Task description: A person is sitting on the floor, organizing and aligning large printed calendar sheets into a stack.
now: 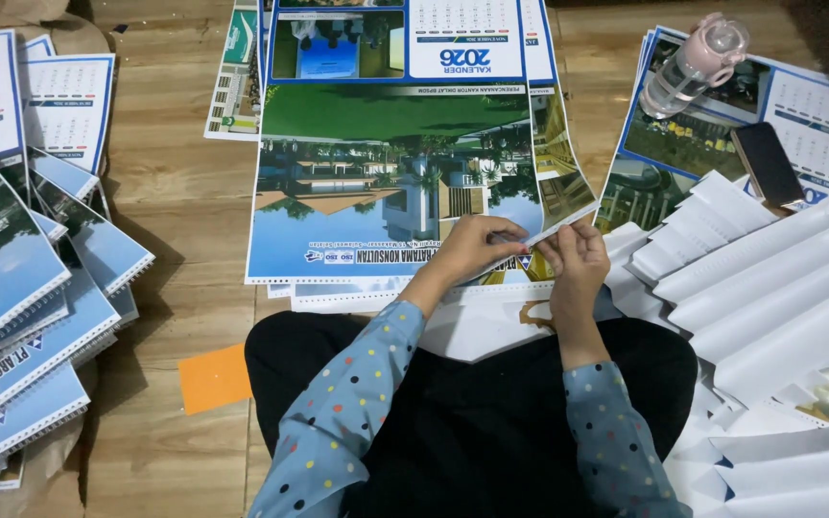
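Observation:
A large printed calendar sheet (376, 182) with a building photo lies on the wooden floor in front of me, on top of other sheets. My left hand (472, 245) and my right hand (573, 254) meet at its lower right corner. Both pinch a narrow white paper strip (560, 223) that slants up to the right. My sleeves are blue with coloured dots, and my lap is covered in black cloth.
Stacks of spiral-bound calendars (21, 288) fan out at the left. Folded white paper strips (769, 288) pile up at the right. A clear bottle (693, 62) and a dark phone (768, 163) lie on sheets at the upper right. An orange paper scrap (213, 377) sits by my knee.

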